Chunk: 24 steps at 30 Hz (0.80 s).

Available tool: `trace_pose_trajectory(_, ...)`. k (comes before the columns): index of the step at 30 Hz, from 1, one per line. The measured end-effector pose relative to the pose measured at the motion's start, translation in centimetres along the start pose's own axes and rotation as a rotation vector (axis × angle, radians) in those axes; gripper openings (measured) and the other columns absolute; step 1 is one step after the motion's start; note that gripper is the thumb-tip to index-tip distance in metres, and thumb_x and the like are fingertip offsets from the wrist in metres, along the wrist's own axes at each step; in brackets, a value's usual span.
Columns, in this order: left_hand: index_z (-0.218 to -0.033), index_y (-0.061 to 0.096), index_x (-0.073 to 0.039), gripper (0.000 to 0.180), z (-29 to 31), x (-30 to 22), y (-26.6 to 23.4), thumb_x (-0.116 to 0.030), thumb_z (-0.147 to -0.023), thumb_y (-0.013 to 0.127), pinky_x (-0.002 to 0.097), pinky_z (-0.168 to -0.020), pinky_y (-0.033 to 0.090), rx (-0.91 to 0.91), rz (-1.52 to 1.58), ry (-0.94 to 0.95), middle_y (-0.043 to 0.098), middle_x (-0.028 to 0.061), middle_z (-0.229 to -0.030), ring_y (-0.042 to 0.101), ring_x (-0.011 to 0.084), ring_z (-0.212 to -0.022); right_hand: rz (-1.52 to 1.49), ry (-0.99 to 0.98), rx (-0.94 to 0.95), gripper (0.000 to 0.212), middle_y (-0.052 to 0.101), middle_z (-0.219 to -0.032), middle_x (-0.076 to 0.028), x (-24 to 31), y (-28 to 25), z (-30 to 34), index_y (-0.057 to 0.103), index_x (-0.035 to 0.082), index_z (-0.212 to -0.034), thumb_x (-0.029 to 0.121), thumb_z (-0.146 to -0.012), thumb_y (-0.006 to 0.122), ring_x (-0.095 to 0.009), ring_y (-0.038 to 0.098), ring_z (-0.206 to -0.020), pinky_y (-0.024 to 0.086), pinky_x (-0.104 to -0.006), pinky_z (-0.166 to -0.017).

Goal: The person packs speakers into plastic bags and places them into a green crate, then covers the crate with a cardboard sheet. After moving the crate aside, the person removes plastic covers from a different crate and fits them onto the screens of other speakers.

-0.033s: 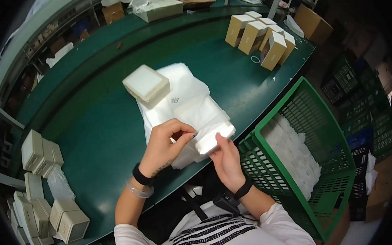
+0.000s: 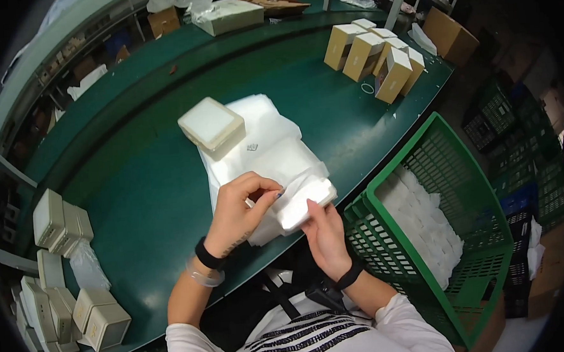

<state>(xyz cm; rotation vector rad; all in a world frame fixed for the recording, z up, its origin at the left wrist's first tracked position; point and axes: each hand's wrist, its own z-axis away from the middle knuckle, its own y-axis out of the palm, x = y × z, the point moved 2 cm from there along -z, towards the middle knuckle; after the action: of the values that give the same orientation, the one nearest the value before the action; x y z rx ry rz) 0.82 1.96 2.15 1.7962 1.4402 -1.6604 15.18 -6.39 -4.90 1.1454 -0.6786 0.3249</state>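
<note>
My right hand [image 2: 327, 238] grips a white, flat, rounded slab-like item [image 2: 304, 208] at the table's front edge, thumb on top and fingers beneath. Beside it, my left hand [image 2: 242, 200] is closed in a pinch on the thin translucent edge of a white plastic bag [image 2: 290, 189]. Whether the item is partly inside that bag I cannot tell. Under both lies a stack of white bags [image 2: 273, 128] with a small dark printed mark. A cream lidded box [image 2: 212, 123] rests on the stack's far left corner.
Several cream boxes [image 2: 104, 319] and a clear plastic bag [image 2: 88, 266] stand at the left. Tan-sided white-topped boxes [image 2: 362, 56] are grouped far right, near a thin ring [image 2: 367, 88]. A green crate [image 2: 386, 218] holding white wrapped items [image 2: 418, 216] stands against the table's right edge.
The white item has tilted and shifted slightly toward me and to the left, with my right hand turning along with it. My left hand keeps its pinch in nearly the same place.
</note>
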Motion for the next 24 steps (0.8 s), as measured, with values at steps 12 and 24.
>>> trace_pose_trajectory(12,-0.111,0.063,-0.001,0.036,4.2,-6.1,1.5,-0.019,-0.081,0.072,0.0335,-0.081,0.048,0.311,-0.009,0.265,0.065,0.0121,-0.102,0.062,0.0257,-0.093,0.447,-0.108,0.371,0.039,0.055,-0.121,-0.013,1.2,0.9,1.6,0.046,-0.002,-0.124,0.016,-0.092,0.058,-0.020,0.056,-0.107,0.044,-0.0324,-0.094)
trace_pose_trajectory(24,-0.126,0.047,0.004,0.061,2.1,-4.2,-2.4,-0.013,-0.074,0.074,0.0338,-0.096,0.042,-0.170,0.627,-0.220,0.056,0.0164,-0.118,0.053,0.0207,-0.110,0.395,-0.242,0.126,0.053,0.048,-0.132,-0.015,10.2,-3.8,4.8,0.043,0.000,-0.133,0.029,-0.091,0.058,-0.026,0.050,-0.117,0.040,-0.0375,-0.100)
